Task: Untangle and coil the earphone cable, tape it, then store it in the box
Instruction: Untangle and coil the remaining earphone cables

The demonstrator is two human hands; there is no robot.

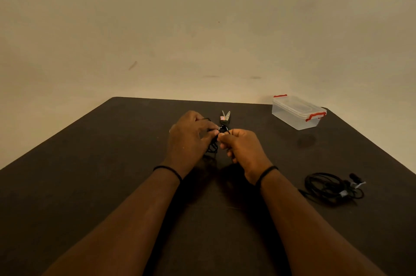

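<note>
A black earphone cable (212, 147) hangs in loops between my two hands above the middle of the dark table (90, 163). My left hand (191, 138) grips the bundle of loops, and a strand shows over its knuckles. My right hand (242, 148) pinches the cable close against the left fingertips. The clear plastic box (297, 112) with red latches stands shut at the far right of the table. Much of the cable is hidden by my fingers.
Scissors (225, 118) lie just beyond my hands, blades pointing away. A second black cable bundle (331, 186) with small light tape bits lies at the right, near the table edge. A plain wall rises behind the table.
</note>
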